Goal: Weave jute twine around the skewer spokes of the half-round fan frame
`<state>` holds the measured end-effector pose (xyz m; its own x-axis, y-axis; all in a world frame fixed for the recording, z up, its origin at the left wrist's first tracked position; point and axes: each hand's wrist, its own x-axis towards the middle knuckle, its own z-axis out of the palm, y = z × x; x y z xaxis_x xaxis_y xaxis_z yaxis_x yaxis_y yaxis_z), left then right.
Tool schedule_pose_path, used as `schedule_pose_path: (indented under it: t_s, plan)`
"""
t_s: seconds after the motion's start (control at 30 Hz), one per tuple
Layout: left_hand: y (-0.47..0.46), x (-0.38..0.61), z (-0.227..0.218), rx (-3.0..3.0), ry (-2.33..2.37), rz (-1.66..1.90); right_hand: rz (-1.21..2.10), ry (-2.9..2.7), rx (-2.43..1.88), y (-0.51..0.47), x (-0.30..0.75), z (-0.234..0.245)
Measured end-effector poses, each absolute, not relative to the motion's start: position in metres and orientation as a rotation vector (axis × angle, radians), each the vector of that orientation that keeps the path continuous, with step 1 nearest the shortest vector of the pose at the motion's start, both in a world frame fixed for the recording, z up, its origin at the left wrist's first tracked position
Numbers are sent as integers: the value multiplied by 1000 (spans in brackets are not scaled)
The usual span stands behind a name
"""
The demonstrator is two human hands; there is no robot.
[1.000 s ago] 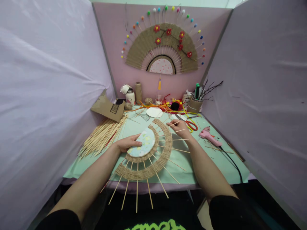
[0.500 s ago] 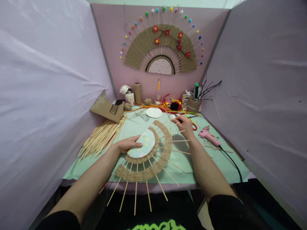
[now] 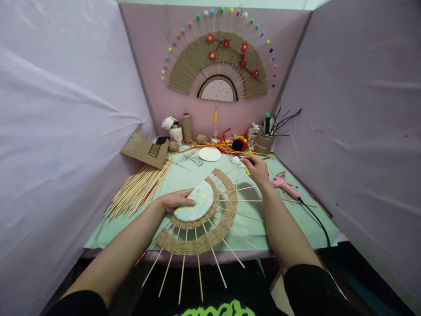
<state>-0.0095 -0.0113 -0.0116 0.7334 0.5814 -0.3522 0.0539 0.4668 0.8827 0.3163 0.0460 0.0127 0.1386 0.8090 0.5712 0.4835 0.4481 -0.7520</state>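
A half-made woven fan (image 3: 205, 243) is tilted over the front of the table, with bands of brown twine woven around thin wooden sticks that spread outward. Its half-round centre (image 3: 197, 204) is covered in pale blue floral cloth. My left hand (image 3: 177, 200) grips this centre, thumb on top and fingers underneath, mostly hidden. Beyond the fan's upper right end, my right hand (image 3: 256, 169) is closed in a pinch on a thin strand of twine (image 3: 237, 169), which is faint against the table.
Bundled sticks (image 3: 138, 191) and a cardboard piece (image 3: 146, 147) lie left. A pink glue gun (image 3: 286, 186) with a black cord rests right. A white oval (image 3: 209, 154), pipe cleaners and jars line the back. A finished fan (image 3: 184, 66) hangs on the back wall.
My right hand has moved slightly right and up, away from the fan. The fan has turned a little clockwise and its lower sticks sit lower. My left hand keeps its grip.
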Motion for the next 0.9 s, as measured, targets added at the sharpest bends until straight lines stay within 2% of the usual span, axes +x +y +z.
schedule_pose_path:
  t_s: [0.67,0.9]
  plan:
    - [-13,-7,-16,1063,613,321,692,-1586,-1248,49,277,-8]
    - [-16,2,-14,1058,618,284,856,-1448,-1228,30,257,3]
